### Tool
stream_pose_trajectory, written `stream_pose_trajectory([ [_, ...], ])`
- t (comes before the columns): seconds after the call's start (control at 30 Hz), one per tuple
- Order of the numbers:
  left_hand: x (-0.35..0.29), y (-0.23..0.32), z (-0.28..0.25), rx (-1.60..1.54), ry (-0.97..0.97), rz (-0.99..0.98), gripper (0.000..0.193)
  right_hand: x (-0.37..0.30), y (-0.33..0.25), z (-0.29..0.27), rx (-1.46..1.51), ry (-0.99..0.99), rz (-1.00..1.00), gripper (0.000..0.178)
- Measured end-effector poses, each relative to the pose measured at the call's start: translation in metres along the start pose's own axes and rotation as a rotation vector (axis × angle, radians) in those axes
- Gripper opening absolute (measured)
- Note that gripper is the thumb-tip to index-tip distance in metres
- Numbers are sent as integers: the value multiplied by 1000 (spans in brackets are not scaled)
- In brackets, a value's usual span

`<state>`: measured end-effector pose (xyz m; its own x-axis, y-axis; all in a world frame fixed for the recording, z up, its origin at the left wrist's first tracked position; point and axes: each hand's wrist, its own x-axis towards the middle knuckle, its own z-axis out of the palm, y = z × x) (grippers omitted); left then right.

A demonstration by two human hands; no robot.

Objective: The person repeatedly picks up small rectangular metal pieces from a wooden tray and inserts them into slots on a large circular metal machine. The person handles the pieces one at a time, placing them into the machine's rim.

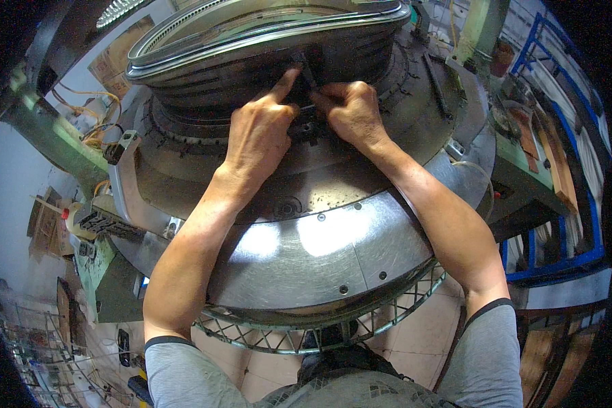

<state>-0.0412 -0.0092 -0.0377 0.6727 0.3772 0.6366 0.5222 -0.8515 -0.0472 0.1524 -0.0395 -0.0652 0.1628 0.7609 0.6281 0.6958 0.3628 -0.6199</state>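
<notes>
Both hands work at the dark outer wall of a round knitting-machine cylinder [204, 92], topped by a bright metal ring [265, 42]. My left hand [260, 132] has its index finger stretched up against that wall, the other fingers curled below. The fingertip meets the upper part of a thin dark strip [309, 71]. Just to the right, my right hand [353, 112] is closed, with thumb and index finger pinched at the strip's lower end. What exactly the strip is, I cannot make out. A small dark block [309, 128] sits on the bed below the hands.
A polished metal apron [319, 251] curves around the machine's near side, over a lattice ring [279, 340]. Green legs [61, 143] and metal brackets stand at the sides. A dark bar [437, 87] lies on the bed at right. Farther right is a blue rack [564, 262].
</notes>
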Motion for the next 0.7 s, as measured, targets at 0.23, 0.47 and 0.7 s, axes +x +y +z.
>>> stream_pose_trajectory([
  [0.23, 0, 0, 0, -10, -9, -13, 23, 0, 1, 1, 10, -4, 10, 23],
  [0.47, 1, 2, -3, -16, -3, 2, 24, 2, -1, 0, -25, -16, 51, 25],
  [0.7, 2, 1, 0, 8, 43, 33, 22, 1, -7, -3, -36, -15, 79, 27],
])
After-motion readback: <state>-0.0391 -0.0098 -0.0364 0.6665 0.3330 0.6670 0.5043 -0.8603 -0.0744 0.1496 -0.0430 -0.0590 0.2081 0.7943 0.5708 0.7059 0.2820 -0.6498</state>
